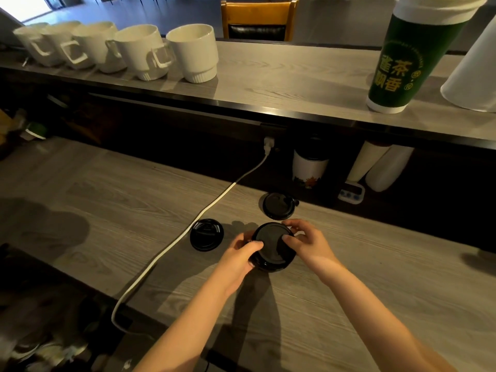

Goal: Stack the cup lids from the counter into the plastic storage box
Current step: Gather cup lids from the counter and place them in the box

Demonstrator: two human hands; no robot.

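A long grey wooden bench point(107, 210) runs across the view. Behind it is a higher bench point(268, 76) with a dark gap under it. A brown chair point(259, 14) stands at the back. On the right of the higher bench is a tall green paper cup point(402, 63) with yellow writing, and a white cup point(472, 76) is just beside it. On the left, a row of white mugs point(139, 52) sits close together. A white cable point(188, 232) runs from a plug in the dark wall, over the bench and off its near edge.

Two bare arms reach in from the bottom. The left hand point(239, 257) and the right hand point(306, 241) grip the held lid point(273, 247), a round black cup lid, over the middle of the bench. The left fingers point(255, 245) curl round its left edge. The right thumb lies on top and the other right fingers curl round the far edge. I cannot tell if it touches the bench.

The left lid point(206, 234) lies flat beside the cable, near the left hand. The far lid point(277, 205) lies flat just behind the right hand. A small white timer point(350, 193) sits under the higher bench.
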